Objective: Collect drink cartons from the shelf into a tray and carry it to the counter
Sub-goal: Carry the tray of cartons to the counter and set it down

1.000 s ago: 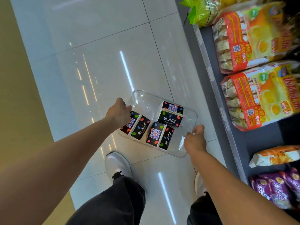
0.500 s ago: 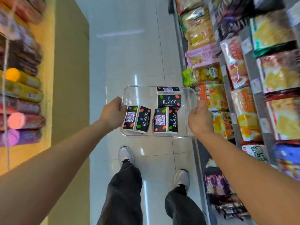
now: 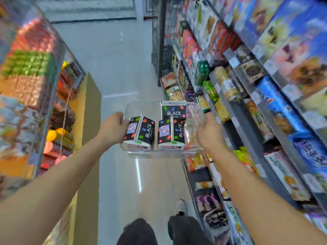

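A clear plastic tray (image 3: 141, 105) is held out in front of me at about waist height. My left hand (image 3: 112, 127) grips its left rim and my right hand (image 3: 208, 133) grips its right rim. Three black drink cartons marked "BLACK" with coloured spots stand in the tray: one at the front left (image 3: 139, 132), one at the front right (image 3: 171, 132), one behind at the right (image 3: 174, 111). The tray is roughly level.
I stand in a shop aisle with a pale tiled floor (image 3: 115, 59). Shelves of snack packets (image 3: 247, 76) run along the right, close to my right hand. A lower display of goods (image 3: 30, 82) with a yellow base lines the left. My legs and a white shoe (image 3: 181, 207) show below.
The tray has come up from near the floor to waist height, both hands still on its rims. My view has lifted from the floor to look down the aisle.
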